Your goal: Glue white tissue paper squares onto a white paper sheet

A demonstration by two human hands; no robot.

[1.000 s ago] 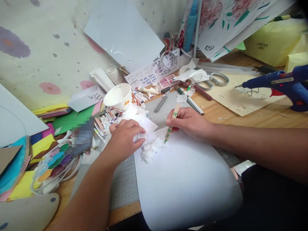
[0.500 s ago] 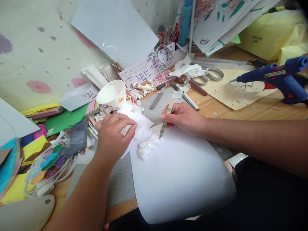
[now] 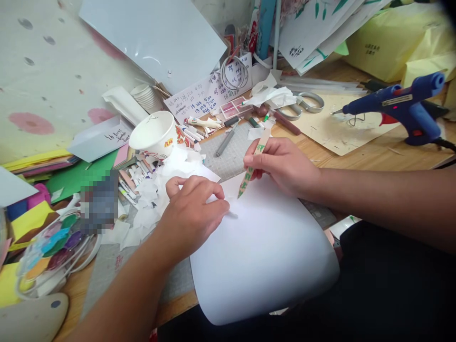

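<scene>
My right hand (image 3: 276, 164) grips a flat beige stick (image 3: 252, 166) with green markings, its pointed end down just above a large white paper sheet (image 3: 263, 247). Fingers pinched, my left hand (image 3: 194, 211) is over the sheet's left part, left of the stick's tip. What lies between its fingertips, if anything, I cannot make out. A small whitish bit (image 3: 233, 214) shows beside them. The crumpled white clump is hidden behind this hand. White paper scraps (image 3: 151, 192) lie to its left.
A white paper bowl (image 3: 153, 135) stands behind the scraps on a grey cutting mat (image 3: 230, 159). Several markers (image 3: 226, 141) and grey-handled scissors (image 3: 309, 102) lie farther back. On the right rests a blue glue gun (image 3: 399, 107) with a red light.
My left hand has moved right, over the place where the white clump was showing. The right hand has lifted the stick's tip away from the clump. The camera view has shifted slightly.
</scene>
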